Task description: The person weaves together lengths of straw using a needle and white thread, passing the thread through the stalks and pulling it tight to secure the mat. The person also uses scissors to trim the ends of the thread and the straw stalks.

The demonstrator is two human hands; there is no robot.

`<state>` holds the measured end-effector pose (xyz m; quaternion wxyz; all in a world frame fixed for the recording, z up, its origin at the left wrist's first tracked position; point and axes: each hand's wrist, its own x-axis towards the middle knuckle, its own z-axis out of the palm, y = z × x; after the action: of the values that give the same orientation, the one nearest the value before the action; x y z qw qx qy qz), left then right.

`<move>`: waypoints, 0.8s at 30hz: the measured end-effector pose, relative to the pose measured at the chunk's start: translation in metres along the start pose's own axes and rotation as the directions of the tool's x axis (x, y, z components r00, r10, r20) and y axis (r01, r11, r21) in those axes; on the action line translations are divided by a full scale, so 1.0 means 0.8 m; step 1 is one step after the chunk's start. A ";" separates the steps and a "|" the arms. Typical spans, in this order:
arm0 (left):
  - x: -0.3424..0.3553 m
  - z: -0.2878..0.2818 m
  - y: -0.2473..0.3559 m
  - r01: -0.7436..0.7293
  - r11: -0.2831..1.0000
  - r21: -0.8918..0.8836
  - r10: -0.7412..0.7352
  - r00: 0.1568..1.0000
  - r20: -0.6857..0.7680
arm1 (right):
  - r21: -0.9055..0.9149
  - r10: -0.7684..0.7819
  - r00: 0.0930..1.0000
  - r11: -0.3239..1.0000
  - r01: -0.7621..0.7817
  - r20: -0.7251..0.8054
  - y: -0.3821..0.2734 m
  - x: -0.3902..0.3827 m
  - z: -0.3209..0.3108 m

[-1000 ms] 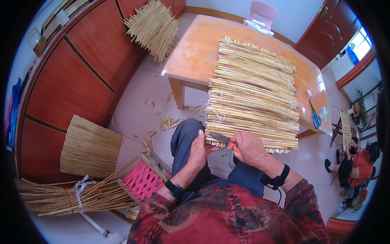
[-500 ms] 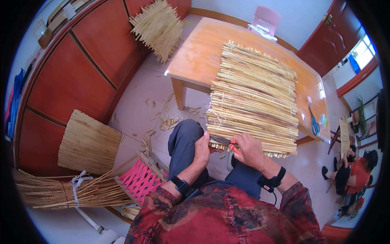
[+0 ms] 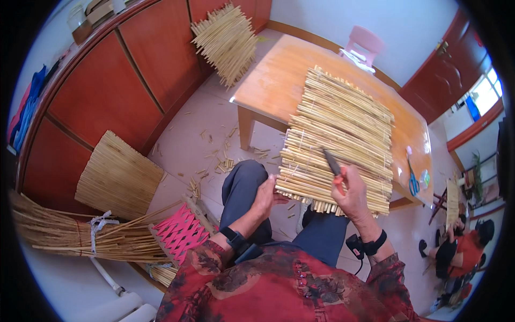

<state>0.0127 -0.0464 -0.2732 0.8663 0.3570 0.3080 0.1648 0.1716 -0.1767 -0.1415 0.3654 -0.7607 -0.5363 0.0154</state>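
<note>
one yellowish stick mat (image 3: 343,134), ragged ends | left fingers (image 3: 280,199) grasping its corner | right fingers (image 3: 350,185) clenching red-handled pliers (image 3: 333,165)

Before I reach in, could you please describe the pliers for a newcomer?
The wooden table bears a stick mat overhanging its near edge. Over it, the right hand holds the pliers: red handles, dark nose, unlike the blue-handled scissors.

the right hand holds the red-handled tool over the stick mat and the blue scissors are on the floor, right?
Not quite: the blue scissors are on the table, near its right edge, as the head view shows. The right hand does hold the red-handled tool over the stick mat.
</note>
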 end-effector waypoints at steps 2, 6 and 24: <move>0.002 0.001 -0.001 -0.030 0.996 0.080 0.032 0.999 -0.029 | 0.037 -0.001 1.000 0.999 0.001 0.016 -0.001 -0.014 0.006; -0.018 -0.001 0.033 -0.199 0.758 0.621 0.316 0.945 -0.083 | 0.014 0.015 0.994 1.000 -0.016 0.109 -0.007 -0.031 0.001; -0.033 0.039 0.074 -0.305 0.886 0.349 0.282 0.952 0.117 | 0.356 0.318 0.927 0.858 -0.371 0.200 0.093 -0.064 -0.096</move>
<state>0.0092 -0.0352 -0.2025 0.7597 0.5581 0.2482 0.2230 0.2415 -0.2723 -0.1471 0.4628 -0.7543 -0.4007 0.2373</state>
